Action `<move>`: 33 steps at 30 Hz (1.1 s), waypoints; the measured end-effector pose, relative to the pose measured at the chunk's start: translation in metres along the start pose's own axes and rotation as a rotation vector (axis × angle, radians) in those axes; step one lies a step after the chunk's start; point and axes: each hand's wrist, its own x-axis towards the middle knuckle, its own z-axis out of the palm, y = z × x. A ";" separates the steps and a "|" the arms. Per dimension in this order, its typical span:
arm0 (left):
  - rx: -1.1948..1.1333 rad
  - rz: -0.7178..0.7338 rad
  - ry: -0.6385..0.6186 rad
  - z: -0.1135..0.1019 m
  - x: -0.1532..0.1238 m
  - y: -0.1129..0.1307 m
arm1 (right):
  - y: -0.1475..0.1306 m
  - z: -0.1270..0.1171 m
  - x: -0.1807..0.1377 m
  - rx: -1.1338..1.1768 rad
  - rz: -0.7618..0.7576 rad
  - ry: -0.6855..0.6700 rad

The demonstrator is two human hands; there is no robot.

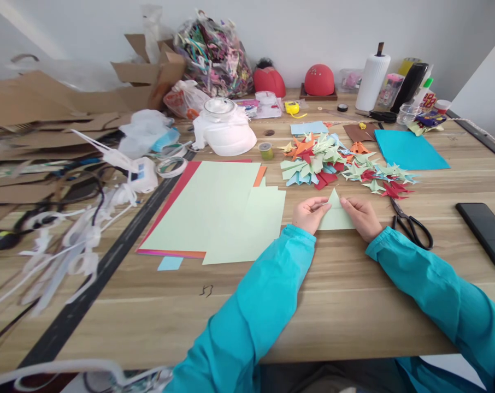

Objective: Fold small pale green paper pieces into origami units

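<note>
A pale green sheet of paper, folded to a point at its top, lies between my hands on the wooden table. My left hand pinches its left side, thumb along the slanted edge. On the other side my right hand grips the right slanted edge between thumb and fingers. Just beyond my hands is a heap of folded paper cranes in green, red, orange and blue. Black-handled scissors lie right of my right hand. Left of my left hand is a stack of pale green paper sheets with red and orange ones beneath.
A phone lies at the right. Behind stand a white bottle, red pincushions and a yellow tape measure. A teal sheet lies at the back right. Cardboard and white cords crowd the left.
</note>
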 end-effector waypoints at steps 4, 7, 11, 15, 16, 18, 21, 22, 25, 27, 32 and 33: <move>-0.013 -0.010 -0.023 -0.002 0.002 -0.003 | 0.001 0.000 0.001 -0.034 -0.022 0.010; -0.029 -0.009 -0.052 -0.004 0.004 -0.007 | 0.002 0.001 0.001 -0.060 -0.042 0.026; -0.076 -0.005 -0.055 -0.006 0.006 -0.010 | 0.001 0.002 0.001 -0.051 -0.056 0.066; -0.060 0.000 -0.018 -0.005 0.008 -0.011 | -0.001 0.002 0.001 -0.014 -0.046 0.097; -0.049 0.001 -0.012 -0.005 0.008 -0.011 | -0.002 0.002 0.001 -0.005 -0.038 0.098; -0.040 0.002 -0.013 -0.004 0.008 -0.011 | -0.003 0.002 0.000 0.014 -0.022 0.097; -0.028 0.004 -0.032 -0.004 0.007 -0.011 | -0.005 0.003 -0.001 0.041 0.002 0.103; -0.019 0.010 -0.034 -0.004 0.007 -0.011 | -0.005 0.003 -0.001 0.047 0.008 0.105; -0.001 0.028 -0.032 -0.004 0.006 -0.010 | -0.005 0.003 -0.001 0.054 0.026 0.100; -0.005 0.024 -0.037 -0.004 0.006 -0.009 | -0.005 0.003 -0.001 0.045 0.030 0.096; -0.014 0.021 -0.051 -0.003 0.004 -0.008 | -0.004 0.002 0.000 -0.002 0.010 0.097; -0.013 0.023 -0.055 -0.003 0.004 -0.007 | -0.004 0.002 0.000 -0.013 0.005 0.098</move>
